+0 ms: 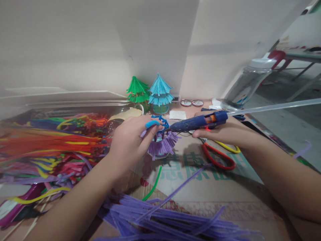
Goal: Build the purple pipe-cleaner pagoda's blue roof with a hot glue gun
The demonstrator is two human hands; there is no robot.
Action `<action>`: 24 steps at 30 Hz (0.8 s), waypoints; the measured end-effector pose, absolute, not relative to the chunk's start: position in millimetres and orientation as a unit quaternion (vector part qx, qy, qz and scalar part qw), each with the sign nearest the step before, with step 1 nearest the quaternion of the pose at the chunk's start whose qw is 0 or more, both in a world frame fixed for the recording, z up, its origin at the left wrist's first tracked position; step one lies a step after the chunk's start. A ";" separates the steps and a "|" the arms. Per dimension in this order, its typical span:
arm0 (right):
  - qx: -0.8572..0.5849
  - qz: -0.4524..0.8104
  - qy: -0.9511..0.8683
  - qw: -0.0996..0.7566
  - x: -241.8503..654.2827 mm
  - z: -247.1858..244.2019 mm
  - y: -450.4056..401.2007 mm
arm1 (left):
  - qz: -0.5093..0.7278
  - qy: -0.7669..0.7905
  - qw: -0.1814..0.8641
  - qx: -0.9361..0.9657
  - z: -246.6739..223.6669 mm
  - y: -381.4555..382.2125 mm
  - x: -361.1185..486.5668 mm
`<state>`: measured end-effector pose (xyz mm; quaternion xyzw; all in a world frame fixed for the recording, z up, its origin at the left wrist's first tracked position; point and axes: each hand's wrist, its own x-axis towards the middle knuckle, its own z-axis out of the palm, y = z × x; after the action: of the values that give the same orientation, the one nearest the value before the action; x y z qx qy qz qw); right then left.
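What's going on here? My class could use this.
The person's right hand holds a blue glue gun, its tip close to a small purple-fringed model. The left hand, beside that model, appears to pinch a short blue strip. A green model and a light-blue model stand near the wall.

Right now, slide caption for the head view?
Right hand points a blue glue gun at a purple-fringed craft model beside the left hand.

Two model pagodas (161,87) stand behind, before the wall (87,43).
In front of them is the third model (162,147); scissors (205,147) lie at its right, a pipe-cleaner heap (62,144) at its left, a pipe-cleaner bundle (160,217) nearest.
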<state>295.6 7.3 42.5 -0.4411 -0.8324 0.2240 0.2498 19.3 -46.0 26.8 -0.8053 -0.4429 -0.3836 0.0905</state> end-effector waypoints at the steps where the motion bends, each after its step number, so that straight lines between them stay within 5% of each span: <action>1: -0.434 0.233 -0.834 0.247 295.9 42.1 7.9 | -0.383 -0.445 0.090 -0.805 26.8 -46.0 19.3; 19: -0.405 0.276 -0.854 0.174 291.8 52.0 7.0 | -0.376 -0.445 0.099 -0.807 25.4 -45.4 17.2; 24: -0.414 0.299 -0.827 0.237 306.1 52.6 14.2 | -0.374 -0.464 0.095 -0.797 27.8 -45.0 17.6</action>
<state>306.1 14.2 52.6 -0.4138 -0.8265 0.2990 0.2370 17.6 -45.0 27.8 -0.7971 -0.4644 -0.3740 0.0948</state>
